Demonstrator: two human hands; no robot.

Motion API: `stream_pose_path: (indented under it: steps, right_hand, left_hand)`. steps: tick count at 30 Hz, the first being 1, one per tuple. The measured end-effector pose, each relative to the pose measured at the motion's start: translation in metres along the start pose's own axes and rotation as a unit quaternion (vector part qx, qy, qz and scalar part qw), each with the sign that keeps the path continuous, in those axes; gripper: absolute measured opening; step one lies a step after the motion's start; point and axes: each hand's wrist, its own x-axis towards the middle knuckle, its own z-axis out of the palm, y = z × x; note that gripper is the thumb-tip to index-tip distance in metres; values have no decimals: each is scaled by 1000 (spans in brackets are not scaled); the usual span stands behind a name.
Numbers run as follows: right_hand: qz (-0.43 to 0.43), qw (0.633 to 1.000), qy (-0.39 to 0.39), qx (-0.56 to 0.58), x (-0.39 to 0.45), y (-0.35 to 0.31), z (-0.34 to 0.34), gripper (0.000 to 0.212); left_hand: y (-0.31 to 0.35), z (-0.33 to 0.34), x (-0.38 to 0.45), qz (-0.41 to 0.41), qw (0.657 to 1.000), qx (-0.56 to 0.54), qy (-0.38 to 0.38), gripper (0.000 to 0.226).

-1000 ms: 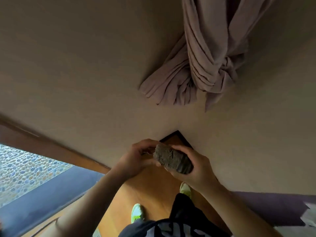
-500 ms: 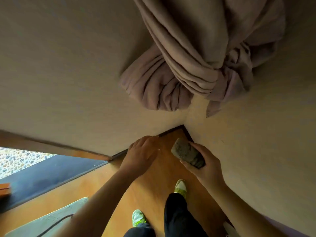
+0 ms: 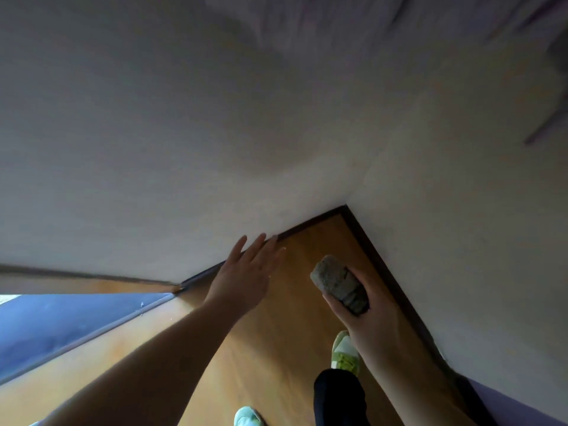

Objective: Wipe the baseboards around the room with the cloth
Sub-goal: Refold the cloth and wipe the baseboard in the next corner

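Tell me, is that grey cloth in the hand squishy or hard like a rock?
Probably squishy. The cloth is folded into a thick wad with layers showing at its edge, and the right hand wraps round it with one grip, so it likely gives when squeezed. It seems light, held easily in the air. Let go, it would probably flop open, not roll.

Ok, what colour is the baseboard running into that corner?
Dark brown, nearly black, against the pale wall; the baseboard shows best in the head view, right of the corner.
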Motion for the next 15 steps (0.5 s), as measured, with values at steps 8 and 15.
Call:
stream_pose_path:
  steps: [8,15]
  right_hand:
    - [37,999,3,-36,46,127,83,70]
    - [45,996,-9,-79,97,220,121,70]
  left_hand:
    - [-28,135,49,52,994,75,-53,64]
    - [-46,233,76,125,984,90,-87,63]
